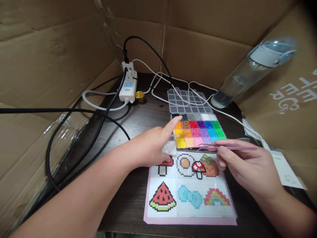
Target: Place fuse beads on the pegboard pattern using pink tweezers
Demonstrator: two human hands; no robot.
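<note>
My left hand (152,147) reaches over the left edge of the bead box (175,142). Its index finger is stretched out to the dark bead compartments, and the thumb is apart from it, by the printed mushroom; the other fingers are hidden. Beside that hand lies a small clear container of white beads (169,147). Pink tweezers (232,146) are pinched in my right hand (250,165), tips pointing left over the box's front edge. Below is a clear pegboard (190,213) over a pattern sheet (155,185), with a red, white and black bead mushroom (198,169) on it.
The box's clear lid (189,101) lies open behind it, with a white cable across. A water bottle (250,76) leans at the right. Back left are a power strip (128,86), a small gold cup (139,96) and black cables (96,124). Cardboard walls (205,43) surround the table.
</note>
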